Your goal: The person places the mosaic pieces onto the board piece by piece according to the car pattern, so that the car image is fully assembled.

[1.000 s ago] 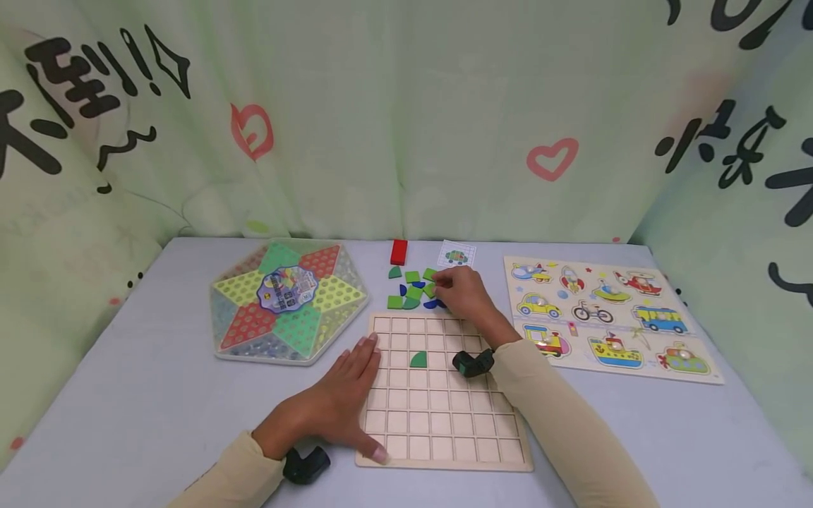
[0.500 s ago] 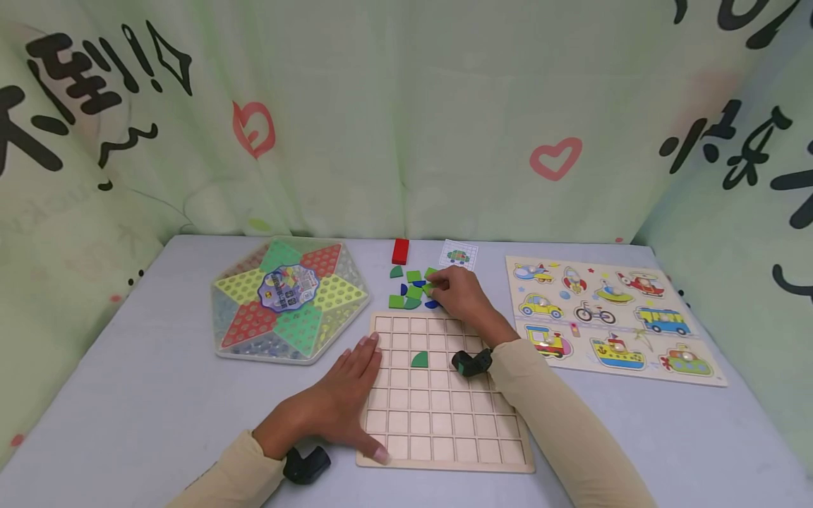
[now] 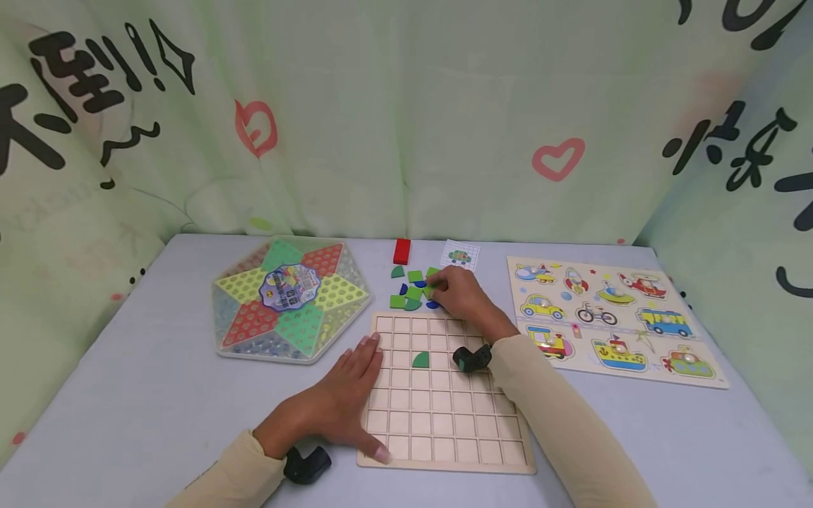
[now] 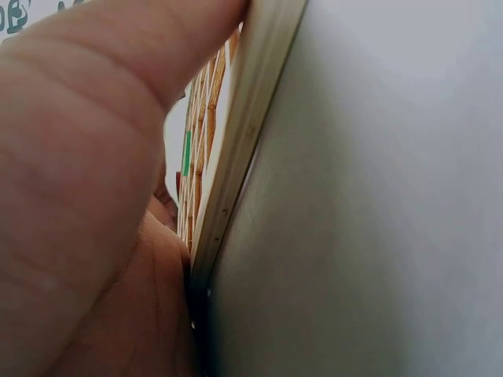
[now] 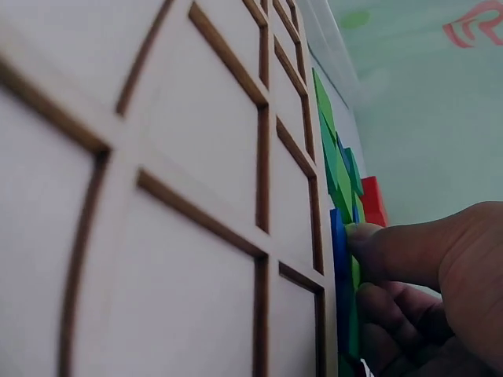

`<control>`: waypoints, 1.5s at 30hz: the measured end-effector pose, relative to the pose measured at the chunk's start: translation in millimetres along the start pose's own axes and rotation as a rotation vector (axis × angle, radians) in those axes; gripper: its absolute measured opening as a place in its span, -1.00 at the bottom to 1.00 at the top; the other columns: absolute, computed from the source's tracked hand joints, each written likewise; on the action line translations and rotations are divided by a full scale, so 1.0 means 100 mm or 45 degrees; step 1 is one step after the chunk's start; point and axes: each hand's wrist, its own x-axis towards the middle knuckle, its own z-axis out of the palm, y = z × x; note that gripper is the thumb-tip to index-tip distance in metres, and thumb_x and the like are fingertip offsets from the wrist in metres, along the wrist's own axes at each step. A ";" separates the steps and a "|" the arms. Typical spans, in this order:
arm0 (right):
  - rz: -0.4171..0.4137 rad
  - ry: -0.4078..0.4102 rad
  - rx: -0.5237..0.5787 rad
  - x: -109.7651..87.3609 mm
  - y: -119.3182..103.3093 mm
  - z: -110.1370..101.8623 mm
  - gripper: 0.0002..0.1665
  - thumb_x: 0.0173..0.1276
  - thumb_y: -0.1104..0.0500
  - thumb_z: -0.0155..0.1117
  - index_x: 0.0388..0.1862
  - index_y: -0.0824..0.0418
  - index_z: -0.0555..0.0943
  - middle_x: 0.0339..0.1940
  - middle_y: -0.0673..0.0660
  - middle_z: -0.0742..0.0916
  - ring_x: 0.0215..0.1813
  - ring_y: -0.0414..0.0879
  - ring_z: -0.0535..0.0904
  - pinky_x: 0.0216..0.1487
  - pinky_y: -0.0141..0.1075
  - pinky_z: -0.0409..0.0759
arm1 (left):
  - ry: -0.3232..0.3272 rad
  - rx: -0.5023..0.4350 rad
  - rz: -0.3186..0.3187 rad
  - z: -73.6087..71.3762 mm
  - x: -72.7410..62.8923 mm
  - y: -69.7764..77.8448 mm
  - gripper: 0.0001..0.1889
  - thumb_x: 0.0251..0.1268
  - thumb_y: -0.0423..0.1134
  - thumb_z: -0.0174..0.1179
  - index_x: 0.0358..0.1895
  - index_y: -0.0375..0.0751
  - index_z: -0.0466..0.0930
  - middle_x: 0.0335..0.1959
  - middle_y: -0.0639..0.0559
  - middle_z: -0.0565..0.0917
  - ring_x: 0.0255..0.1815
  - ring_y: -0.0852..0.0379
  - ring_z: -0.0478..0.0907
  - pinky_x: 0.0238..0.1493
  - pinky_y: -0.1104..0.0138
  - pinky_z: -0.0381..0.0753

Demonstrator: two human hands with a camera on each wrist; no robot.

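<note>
Fingers spread wide and gripping nothing, my left hand (image 3: 333, 402) is resting on the left edge of the wooden grid board (image 3: 442, 401), where a green quarter-circle (image 3: 421, 360) is lying. Beyond it on the worktop (image 3: 152, 395), my right hand (image 3: 461, 293) is bending over green squares (image 3: 397, 302) and blue pieces (image 5: 341, 275); whether I am pinching one, I cannot tell.

The left edge of the grid board (image 3: 442, 401) is blocked by the left hand (image 3: 336, 401); its right edge is overhung by the right sleeve (image 3: 559, 409). Between them, the near squares can be reached from above. Beyond, passage is obstructed by coloured pieces (image 3: 414, 293) and the right hand (image 3: 465, 295).
</note>
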 end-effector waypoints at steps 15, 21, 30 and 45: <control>-0.060 -0.034 -0.067 0.00 0.09 -0.07 -0.69 0.34 0.28 0.31 0.05 0.32 0.66 -0.16 0.16 0.68 -0.18 -0.02 0.52 -0.11 -0.18 0.50 | -0.006 0.013 -0.014 0.00 0.00 0.01 0.48 -0.31 0.53 0.34 0.56 -0.30 -0.27 0.57 -0.13 -0.41 0.55 -0.04 -0.46 0.47 0.01 -0.29; -0.060 0.016 0.006 -0.02 0.13 -0.09 -0.77 0.37 0.29 0.26 -0.02 0.29 0.68 -0.14 0.16 0.69 -0.14 -0.01 0.54 -0.04 -0.15 0.52 | -0.005 0.009 -0.009 0.00 0.01 0.01 0.47 -0.31 0.52 0.35 0.56 -0.30 -0.25 0.58 -0.13 -0.39 0.55 -0.04 -0.45 0.47 0.01 -0.29; -0.075 0.080 0.109 -0.06 0.16 -0.16 -0.77 0.42 0.27 0.22 0.00 0.26 0.69 -0.02 0.17 0.70 -0.03 0.01 0.57 0.06 -0.11 0.52 | -0.002 -0.021 -0.008 -0.01 0.00 0.00 0.47 -0.30 0.50 0.37 0.55 -0.32 -0.27 0.57 -0.14 -0.41 0.55 -0.05 -0.45 0.47 0.01 -0.29; -0.126 -0.019 0.128 -0.24 0.22 -0.20 -0.79 0.39 0.25 0.25 -0.05 0.25 0.70 -0.19 0.11 0.69 -0.18 -0.02 0.52 -0.11 -0.20 0.51 | -0.003 -0.011 -0.001 0.00 0.00 0.00 0.48 -0.31 0.52 0.35 0.55 -0.32 -0.28 0.57 -0.14 -0.42 0.55 -0.03 -0.47 0.47 0.01 -0.30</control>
